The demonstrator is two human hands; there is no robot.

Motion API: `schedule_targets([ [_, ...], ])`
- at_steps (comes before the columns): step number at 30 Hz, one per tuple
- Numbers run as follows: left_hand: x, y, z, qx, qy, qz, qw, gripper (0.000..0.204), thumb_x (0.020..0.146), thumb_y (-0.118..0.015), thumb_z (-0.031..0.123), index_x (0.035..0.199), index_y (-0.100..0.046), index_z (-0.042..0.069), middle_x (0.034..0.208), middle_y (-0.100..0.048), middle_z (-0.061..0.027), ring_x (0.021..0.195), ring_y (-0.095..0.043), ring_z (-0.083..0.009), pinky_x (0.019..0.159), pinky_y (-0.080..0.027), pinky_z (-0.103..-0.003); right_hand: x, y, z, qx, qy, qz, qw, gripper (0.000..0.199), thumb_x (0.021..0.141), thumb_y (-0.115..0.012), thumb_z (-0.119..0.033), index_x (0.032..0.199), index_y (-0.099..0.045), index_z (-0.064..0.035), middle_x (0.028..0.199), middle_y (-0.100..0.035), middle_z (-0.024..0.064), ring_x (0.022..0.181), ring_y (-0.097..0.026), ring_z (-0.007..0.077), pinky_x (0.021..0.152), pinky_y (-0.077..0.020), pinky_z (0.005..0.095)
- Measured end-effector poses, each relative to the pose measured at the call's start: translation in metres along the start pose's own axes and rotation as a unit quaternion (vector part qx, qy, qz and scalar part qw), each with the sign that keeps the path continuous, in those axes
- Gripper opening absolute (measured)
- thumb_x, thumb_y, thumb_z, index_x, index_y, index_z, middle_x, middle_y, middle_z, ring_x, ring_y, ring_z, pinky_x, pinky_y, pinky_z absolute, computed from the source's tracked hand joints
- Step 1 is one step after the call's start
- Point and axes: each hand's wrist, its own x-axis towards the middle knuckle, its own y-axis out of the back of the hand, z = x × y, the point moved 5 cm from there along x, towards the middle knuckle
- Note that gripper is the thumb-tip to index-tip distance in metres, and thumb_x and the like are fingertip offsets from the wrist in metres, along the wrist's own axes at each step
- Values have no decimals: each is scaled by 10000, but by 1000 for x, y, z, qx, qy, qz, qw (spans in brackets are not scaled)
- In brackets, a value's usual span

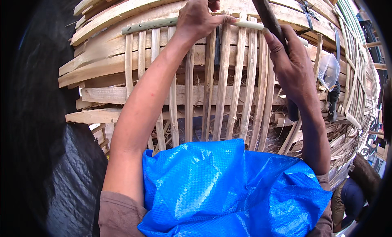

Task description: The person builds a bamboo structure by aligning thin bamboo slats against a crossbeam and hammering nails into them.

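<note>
My right hand (292, 59) is closed round the dark handle of a hammer (266, 15), whose head is mostly cut off at the top edge. My left hand (200, 17) has its fingers curled and its thumb stretched along a pale pole (250, 24); whether something small sits in the fingers is hidden. That pole, greenish at its left end, lies across the tops of several thin wooden slats (223, 82). They run side by side toward me. A blue woven plastic sheet (196, 180) covers my lap between my forearms.
Thick wooden boards (102, 94) are stacked behind the slats. To the right are a clear plastic bag (328, 71), a dark handle (333, 99) and bundled sticks (361, 77). Black sheeting (77, 175) hangs at left. Part of another person (352, 200) shows at the lower right.
</note>
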Motion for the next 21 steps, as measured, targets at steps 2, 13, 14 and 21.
schedule_targets([
  [2,-1,0,1,1,13,-7,1000,547,726,-890,293,1051,-531,38,821,-642,-104,737,-648,-232,690,-536,-372,2,10,-8,25,15,21,999,361,1048,-548,-384,1000,-558,-27,677,-551,100,602,-499,186,590,-414,388],
  [13,-1,2,2,6,-35,35,999,732,651,-946,324,1134,-459,69,980,-577,-91,908,-601,-228,808,-519,-376,0,-1,-3,-39,8,-7,999,345,1052,-529,-354,1016,-554,-12,676,-567,169,595,-547,283,593,-411,466],
  [14,-1,2,0,3,-35,35,999,732,651,-946,324,1133,-458,70,978,-577,-91,906,-602,-230,806,-520,-377,-2,-1,-5,-37,15,0,999,342,1052,-529,-353,1020,-553,-13,666,-562,166,589,-545,281,590,-410,466],
  [21,2,0,10,-6,-33,30,999,716,661,-941,302,1128,-451,71,965,-570,-88,892,-604,-235,786,-524,-383,-4,-9,10,-64,-7,-33,997,327,1053,-527,-346,1031,-552,-20,631,-552,158,540,-517,260,563,-402,457],
])
